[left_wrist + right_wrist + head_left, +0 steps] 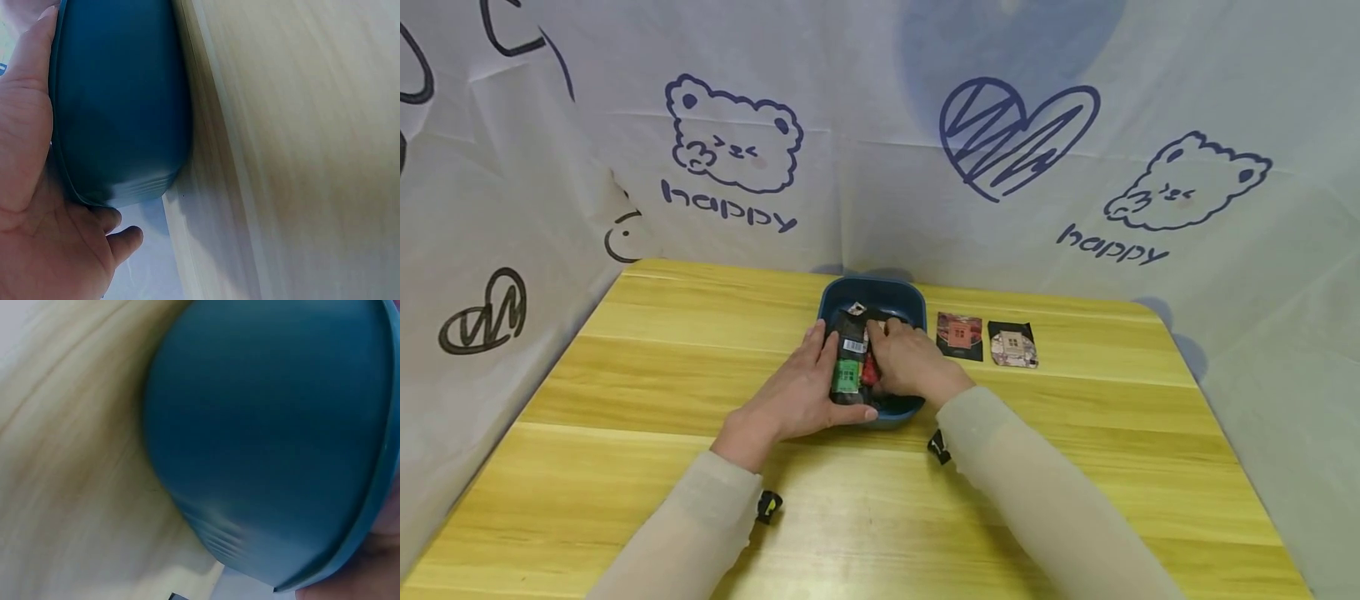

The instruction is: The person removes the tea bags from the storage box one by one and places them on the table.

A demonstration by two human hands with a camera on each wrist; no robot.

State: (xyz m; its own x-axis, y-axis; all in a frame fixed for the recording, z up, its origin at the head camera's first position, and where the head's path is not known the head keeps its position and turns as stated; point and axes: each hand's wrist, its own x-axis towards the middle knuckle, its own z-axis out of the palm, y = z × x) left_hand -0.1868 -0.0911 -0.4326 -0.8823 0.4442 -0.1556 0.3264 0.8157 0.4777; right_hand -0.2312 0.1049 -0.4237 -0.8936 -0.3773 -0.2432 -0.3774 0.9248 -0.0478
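Observation:
A dark blue plastic basin (pixel 872 287) stands toward the back of the table, holding several small packets. Among them are a black packet with a green label (pixel 846 377), a red one (pixel 870 371) and a white barcode patch (pixel 852 345). My left hand (pixel 797 387) lies along the basin's left side, fingers extended, thumb stretched across its near end. In the left wrist view, the palm (pixel 37 206) is against the basin's rim. My right hand (pixel 913 358) reaches over the right rim onto the packets; its fingertips are partly hidden among them, so I cannot tell whether they pinch one.
Right of the basin lie a black packet with a red label (pixel 959 335) and a black-and-cream packet (pixel 1012 344). Small black pieces (pixel 767 506) show beside the sleeve cuffs. A white cloth with drawings (pixel 880 192) hangs behind the wooden table (pixel 1075 467).

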